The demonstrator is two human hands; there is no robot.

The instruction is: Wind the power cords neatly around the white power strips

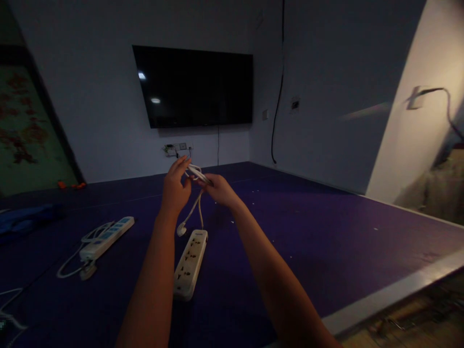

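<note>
My left hand [176, 186] and my right hand [219, 188] are raised together in front of me, both pinching the looped white cord [196, 173] of a power strip. That white power strip [191, 263] lies on the purple floor mat just below my hands. Its cord runs up from the strip's far end, and the white plug [181, 229] dangles below my left hand. Fingers of both hands are closed round the cord bundle.
A second white power strip with blue switches [107, 237] and its loose cord lie on the mat to the left. A dark TV [195, 87] hangs on the far wall above wall sockets [176, 147]. The mat's pale edge [391, 292] runs at the right. Blue cloth [21, 218] lies far left.
</note>
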